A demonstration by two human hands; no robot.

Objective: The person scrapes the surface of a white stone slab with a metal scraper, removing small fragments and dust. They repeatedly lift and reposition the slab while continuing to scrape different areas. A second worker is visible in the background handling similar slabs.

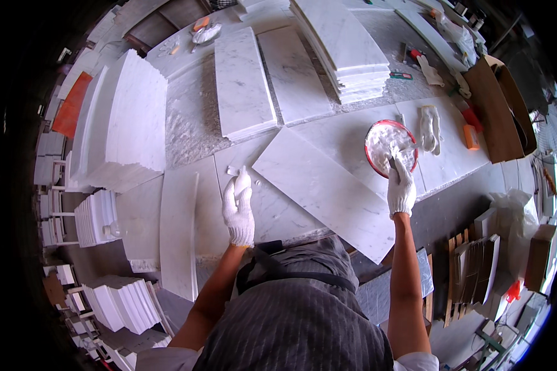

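Observation:
My right hand [402,188], in a white knit glove, is closed round the handle of a putty knife [392,162]. The knife's blade reaches into white paste [387,137] in a red-rimmed round bowl [367,153], and the paste partly hides it. My left hand [237,213], also gloved, hovers over or rests on the marble slabs with its fingers pointing away from me and a gap between them. Small white chips [232,170] lie by its fingertips. Between my hands a long white marble slab [328,191] lies at a slant across the others.
Marble panels [244,80] and a tall slab stack [343,43] stand farther back. Another stack [124,117] rises at left. Right of the bowl are spare gloves [430,130], an orange box [471,137] and a cardboard box [495,111]. A second bowl [207,33] sits far left.

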